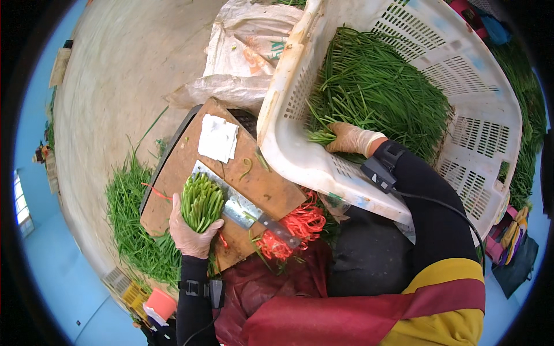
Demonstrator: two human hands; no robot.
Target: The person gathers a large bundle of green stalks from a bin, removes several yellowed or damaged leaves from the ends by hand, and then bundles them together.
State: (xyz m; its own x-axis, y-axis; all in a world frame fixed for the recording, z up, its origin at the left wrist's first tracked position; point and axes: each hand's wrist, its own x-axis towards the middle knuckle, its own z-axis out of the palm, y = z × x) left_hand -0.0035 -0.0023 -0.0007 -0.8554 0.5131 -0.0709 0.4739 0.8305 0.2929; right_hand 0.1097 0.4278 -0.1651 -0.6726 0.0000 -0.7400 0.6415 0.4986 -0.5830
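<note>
While left hand (193, 233) clasps green bundle (202, 202), cleaver (239, 209) to its right, right hand (351, 138) grips stalks (321, 136), crate (277, 92) around it: apparently gathering; next likely needs lifting clear.

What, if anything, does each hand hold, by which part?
Left hand: green bundle, around its sides near the stalk ends. Right hand: touching stalks in crate; grip unclear.

Bright, diffuse lt, soft shadows. Window (22, 203) brightest, far L of hands (191, 242) (352, 138). Ctr fairly sharp; edges bent, blk rim.
</note>
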